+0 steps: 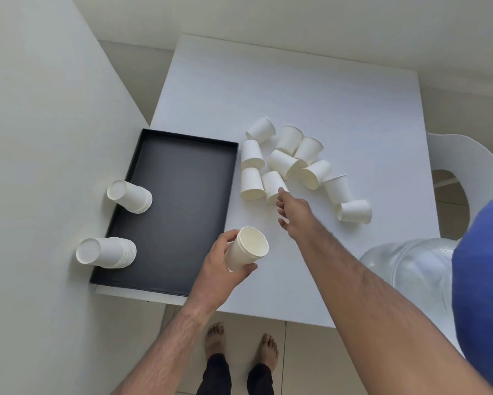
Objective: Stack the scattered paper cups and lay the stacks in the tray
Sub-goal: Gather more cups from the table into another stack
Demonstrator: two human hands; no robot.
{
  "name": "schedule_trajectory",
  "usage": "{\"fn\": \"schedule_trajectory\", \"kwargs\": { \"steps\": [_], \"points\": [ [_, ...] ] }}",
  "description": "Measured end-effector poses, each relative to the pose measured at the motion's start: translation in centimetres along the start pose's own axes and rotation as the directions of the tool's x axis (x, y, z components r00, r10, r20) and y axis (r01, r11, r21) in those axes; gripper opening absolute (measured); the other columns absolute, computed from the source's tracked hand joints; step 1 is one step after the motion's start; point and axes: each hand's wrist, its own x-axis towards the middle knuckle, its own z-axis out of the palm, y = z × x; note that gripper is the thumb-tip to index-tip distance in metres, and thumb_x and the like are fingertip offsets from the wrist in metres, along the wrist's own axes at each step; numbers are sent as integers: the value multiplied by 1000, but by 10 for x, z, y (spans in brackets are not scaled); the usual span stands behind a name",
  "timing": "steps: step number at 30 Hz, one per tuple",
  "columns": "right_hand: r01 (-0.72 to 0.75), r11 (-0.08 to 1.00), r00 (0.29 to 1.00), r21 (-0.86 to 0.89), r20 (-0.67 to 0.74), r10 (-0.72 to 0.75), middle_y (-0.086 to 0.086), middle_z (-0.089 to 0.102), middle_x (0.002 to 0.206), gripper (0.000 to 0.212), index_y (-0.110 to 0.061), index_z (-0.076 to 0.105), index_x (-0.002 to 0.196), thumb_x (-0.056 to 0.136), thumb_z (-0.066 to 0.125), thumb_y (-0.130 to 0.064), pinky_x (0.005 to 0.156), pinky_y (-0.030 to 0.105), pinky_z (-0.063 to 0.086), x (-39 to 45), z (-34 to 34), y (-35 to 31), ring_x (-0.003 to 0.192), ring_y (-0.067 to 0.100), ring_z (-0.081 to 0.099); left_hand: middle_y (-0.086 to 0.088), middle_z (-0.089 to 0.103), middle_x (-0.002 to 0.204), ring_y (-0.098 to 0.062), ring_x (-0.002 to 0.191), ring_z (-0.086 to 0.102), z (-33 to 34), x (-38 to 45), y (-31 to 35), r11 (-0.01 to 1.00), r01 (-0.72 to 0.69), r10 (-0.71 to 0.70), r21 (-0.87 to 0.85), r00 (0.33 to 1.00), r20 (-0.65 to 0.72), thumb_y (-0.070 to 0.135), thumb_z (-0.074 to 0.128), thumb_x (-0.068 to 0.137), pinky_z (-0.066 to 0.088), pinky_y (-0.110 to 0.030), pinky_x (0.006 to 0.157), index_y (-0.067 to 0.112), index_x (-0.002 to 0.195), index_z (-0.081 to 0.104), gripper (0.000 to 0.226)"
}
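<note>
A black tray point(182, 201) lies on the left part of the white table point(296, 104). Two stacks of white paper cups lie on their sides at the tray's left edge, one farther point(131, 196) and one nearer point(108, 252). My left hand point(216, 266) grips a short stack of cups point(246, 249), mouth up and tilted right, just right of the tray. Several loose cups point(290, 163) lie scattered mid-table. My right hand point(292, 210) reaches over them with fingers extended, a fingertip touching one upside-down cup point(272, 185).
A white wall panel point(40, 138) runs close along the tray's left side. A clear plastic water jug point(404, 266) and a white chair point(467, 166) stand at the table's right. My bare feet point(239, 346) are on the tiled floor below the near edge.
</note>
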Motion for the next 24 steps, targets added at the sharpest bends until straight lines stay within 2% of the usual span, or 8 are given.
{"fn": "schedule_trajectory", "kwargs": {
  "steps": [4, 12, 14, 17, 19, 21, 22, 24],
  "points": [
    [-86, 994, 996, 68, 25, 84, -8, 65, 85, 23, -21, 68, 98, 96, 69, -44, 69, 31, 45, 8, 11, -11, 72, 11, 52, 31, 60, 130, 10, 120, 56, -2, 1, -7, 1000, 12, -13, 8, 1000, 5, 44, 93, 81, 49, -15, 88, 59, 140, 48, 76],
    [-73, 986, 997, 147, -20, 76, -7, 66, 89, 10, -20, 67, 103, 98, 67, -29, 69, 31, 42, -7, -6, 3, 76, 9, 56, 25, 61, 132, -5, 122, 62, -7, 0, -8, 999, 39, -39, 2, 999, 4, 41, 93, 81, 50, -18, 90, 57, 141, 49, 76],
    [5, 994, 999, 109, -48, 0, -5, 66, 91, 11, -19, 67, 97, 99, 68, -30, 71, 32, 42, -19, -15, 10, 80, 12, 57, 25, 61, 133, -6, 122, 62, -9, 1, -4, 999, 38, -38, 0, 999, 7, 38, 93, 82, 51, -19, 90, 58, 139, 49, 75],
    [216, 976, 972, -33, -86, -218, -4, 70, 89, 22, -17, 65, 86, 99, 69, -34, 77, 29, 44, -44, -30, 20, 79, 11, 61, 22, 63, 133, -9, 122, 62, -12, 2, 1, 999, 36, -36, -5, 999, 13, 34, 93, 83, 52, -21, 91, 57, 137, 50, 72],
    [334, 935, 935, -115, -84, -345, -2, 76, 86, 24, -16, 66, 88, 96, 72, -37, 71, 23, 48, -64, -39, 24, 71, 4, 64, 24, 62, 132, -9, 119, 63, -13, 2, 6, 999, 36, -36, 3, 999, 15, 32, 92, 84, 53, -20, 79, 56, 136, 51, 70],
    [430, 889, 893, -155, -72, -444, -1, 78, 84, 19, -19, 68, 92, 93, 78, -35, 64, 16, 49, -83, -46, 27, 66, 2, 64, 27, 61, 130, -8, 111, 63, -14, 3, 9, 999, 31, -31, 21, 999, 16, 33, 91, 85, 46, -15, 60, 56, 136, 50, 69],
    [470, 868, 874, -159, -56, -484, -4, 78, 82, 17, -20, 69, 92, 92, 80, -33, 62, 13, 49, -91, -48, 28, 66, 1, 65, 26, 61, 128, -8, 107, 63, -15, 3, 9, 999, 27, -27, 26, 1000, 15, 32, 91, 85, 44, -14, 57, 56, 136, 51, 68],
    [528, 835, 845, -157, -8, -535, -8, 77, 79, 15, -22, 70, 93, 91, 82, -31, 64, 13, 51, -104, -53, 30, 68, 1, 66, 23, 61, 128, -8, 110, 63, -14, 5, 10, 999, 34, -34, 24, 999, 6, 29, 91, 86, 49, -18, 66, 52, 137, 52, 68]
  ]
}}
